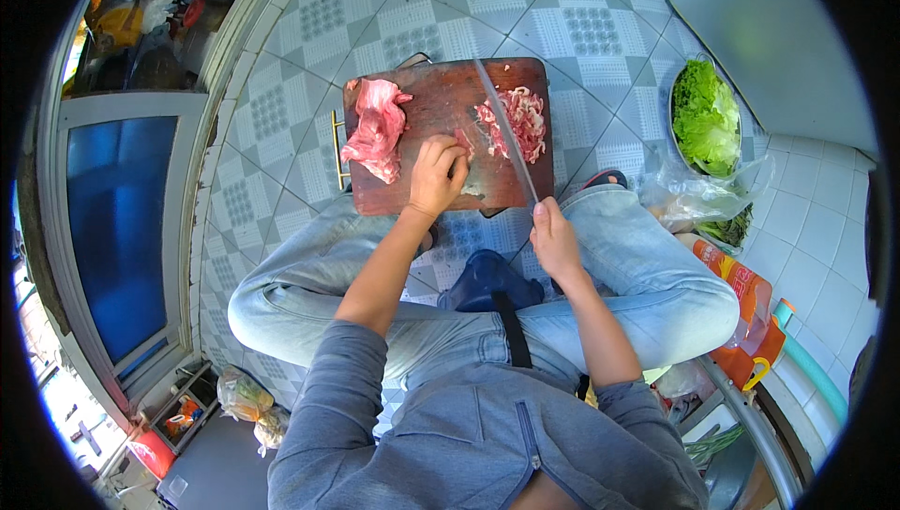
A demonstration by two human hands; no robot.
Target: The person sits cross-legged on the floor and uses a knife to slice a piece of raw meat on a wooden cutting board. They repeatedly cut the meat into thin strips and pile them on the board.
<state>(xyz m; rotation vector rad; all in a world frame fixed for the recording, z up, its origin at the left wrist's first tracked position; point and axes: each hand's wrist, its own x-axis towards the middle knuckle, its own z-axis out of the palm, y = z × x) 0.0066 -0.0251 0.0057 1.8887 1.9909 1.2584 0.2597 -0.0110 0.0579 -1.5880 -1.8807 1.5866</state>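
Observation:
Before me a dark wooden cutting board (443, 99) bears raw meat. My left hand (439, 169) rests on its near middle, fingers curled over a small piece of meat (462, 139), which they partly hide. My right hand (554, 237) grips the handle of a kitchen knife (508, 125) at the board's near right edge. Its long blade points away from me, seen nearly along the spine. A large slab of raw meat (376, 130) lies on the board's left side. Right of the blade is a heap of sliced meat (524, 123), which the blade partly covers.
The board sits low over a tiled floor (302, 88), between my bent legs. To the right are a bowl of lettuce (705, 116), a clear plastic bag (692, 193) and an orange package (735, 285). A blue-panelled door (123, 229) stands left; a light-coloured cabinet surface (780, 39) is far right.

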